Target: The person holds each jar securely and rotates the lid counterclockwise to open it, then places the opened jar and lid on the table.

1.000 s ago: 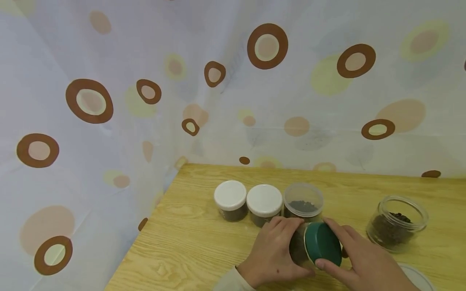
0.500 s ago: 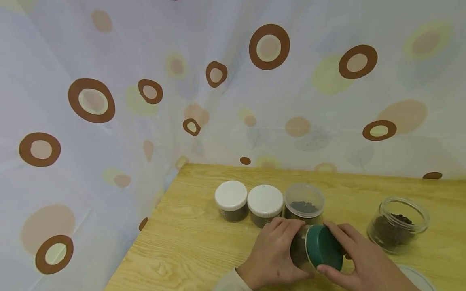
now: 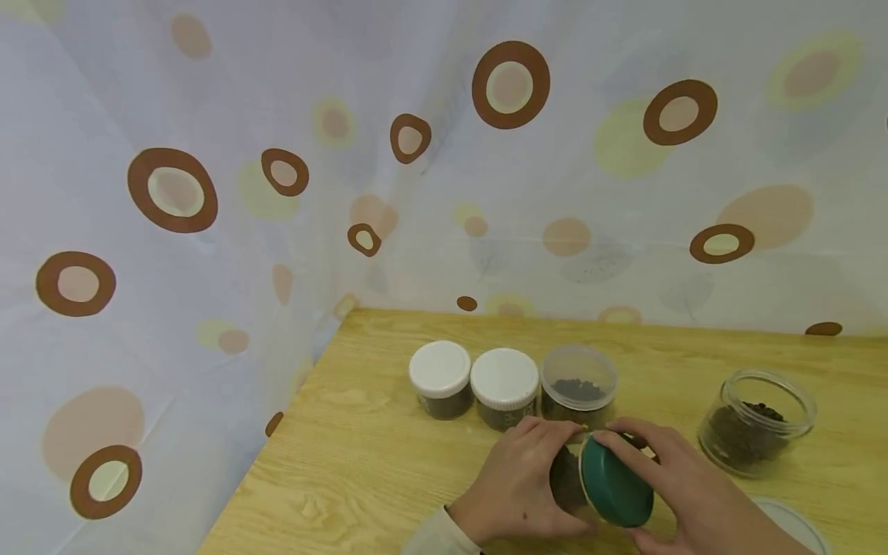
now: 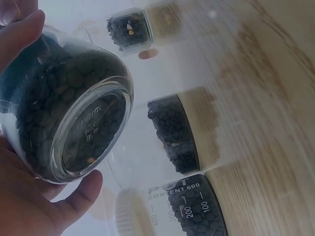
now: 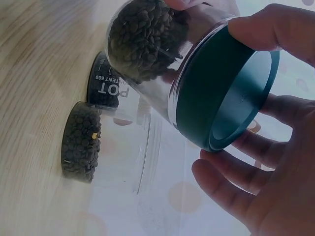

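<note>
Jar (image 4: 69,91) is sitting tilted in my grip, dark pellets (image 5: 142,39) inside. My left hand (image 3: 516,486) is gripping its body; my right hand (image 3: 694,493) is pinching its green lid (image 3: 617,482). Beyond the grip, a clear container (image 3: 579,391) is standing; rightward, I'm seeing an uncovered jar (image 3: 745,439).

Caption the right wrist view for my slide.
A right hand grips the green lid of a clear jar of small dark pieces, other jars behind.
</note>
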### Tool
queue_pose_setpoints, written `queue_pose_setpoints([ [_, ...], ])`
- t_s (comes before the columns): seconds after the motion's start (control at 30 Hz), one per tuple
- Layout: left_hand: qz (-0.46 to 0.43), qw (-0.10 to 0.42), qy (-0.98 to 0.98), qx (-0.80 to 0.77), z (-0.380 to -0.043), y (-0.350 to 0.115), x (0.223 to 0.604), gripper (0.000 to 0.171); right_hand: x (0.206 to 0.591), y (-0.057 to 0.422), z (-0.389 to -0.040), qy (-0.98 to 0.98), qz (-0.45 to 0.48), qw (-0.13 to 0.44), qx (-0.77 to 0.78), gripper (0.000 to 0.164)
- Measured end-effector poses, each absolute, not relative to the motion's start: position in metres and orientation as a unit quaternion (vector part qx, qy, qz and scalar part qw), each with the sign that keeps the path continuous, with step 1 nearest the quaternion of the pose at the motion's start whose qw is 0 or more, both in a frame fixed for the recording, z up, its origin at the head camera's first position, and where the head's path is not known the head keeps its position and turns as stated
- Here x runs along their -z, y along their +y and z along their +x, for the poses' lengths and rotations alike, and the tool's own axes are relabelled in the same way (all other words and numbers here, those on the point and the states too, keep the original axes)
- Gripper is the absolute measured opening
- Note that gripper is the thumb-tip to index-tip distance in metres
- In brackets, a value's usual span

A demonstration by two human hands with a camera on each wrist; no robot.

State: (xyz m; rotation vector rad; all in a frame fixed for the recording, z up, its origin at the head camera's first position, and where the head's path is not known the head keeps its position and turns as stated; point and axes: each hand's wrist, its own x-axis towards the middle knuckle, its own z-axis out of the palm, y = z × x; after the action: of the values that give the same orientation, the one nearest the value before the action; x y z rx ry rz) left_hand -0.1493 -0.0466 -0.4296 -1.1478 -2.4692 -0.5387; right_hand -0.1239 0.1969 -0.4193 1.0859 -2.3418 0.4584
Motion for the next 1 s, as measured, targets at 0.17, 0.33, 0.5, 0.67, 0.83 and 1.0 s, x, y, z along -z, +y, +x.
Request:
queue_pose_setpoints([
  [0.17,-0.399,0.163,-0.879,0.203,-0.146,-0.049,0.434,0.094,0.424,0.197,-0.121,-0.876,0.388,0.234,-0.162,0.095],
  [0.33,-0.396,0.142,-0.88,0.222,-0.146,-0.047,0.436,0.094,0.423,0.195,-0.113,-0.913,0.313,0.183,-0.188,0.104],
  [0.5,-0.392,0.157,-0.881,0.213,-0.147,-0.045,0.433,0.097,0.418,0.19,-0.105,-0.924,0.216,0.184,-0.257,0.078],
  [0.67,-0.389,0.152,-0.879,0.232,-0.146,-0.044,0.43,0.097,0.416,0.184,-0.102,-0.908,0.195,0.209,-0.306,0.062],
  [0.83,-0.394,0.165,-0.873,0.234,-0.147,-0.04,0.426,0.096,0.41,0.182,-0.101,-0.933,0.141,0.134,-0.302,0.06],
  [1.0,-0.396,0.156,-0.877,0.221,-0.147,-0.038,0.422,0.096,0.403,0.182,-0.103,-0.961,0.098,0.045,-0.256,0.075],
])
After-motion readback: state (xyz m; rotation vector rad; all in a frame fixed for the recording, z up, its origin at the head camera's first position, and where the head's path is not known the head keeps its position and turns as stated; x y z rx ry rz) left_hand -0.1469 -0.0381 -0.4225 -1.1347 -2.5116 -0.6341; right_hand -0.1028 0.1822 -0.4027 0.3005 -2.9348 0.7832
